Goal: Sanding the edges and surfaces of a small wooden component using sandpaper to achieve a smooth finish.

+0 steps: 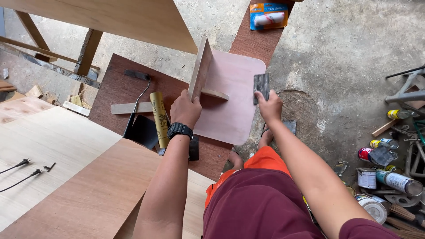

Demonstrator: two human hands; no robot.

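Observation:
My left hand (185, 108), with a black watch on the wrist, grips the near edge of an upright plywood board (201, 66). That board stands across a flat pinkish plywood panel with rounded corners (230, 110). My right hand (268, 105) holds a dark grey sheet of sandpaper (261, 86) against the panel's right edge. A short wooden strip (215, 94) lies on the panel beside the upright board.
A yellow roll (159, 118), a black paint tray (142, 130) and a roller handle (138, 76) lie on a dark brown board (119, 88). Spray cans and tins (389, 177) crowd the floor at right. A packaged roller (268, 16) lies far ahead. Large plywood sheets (57, 146) sit left.

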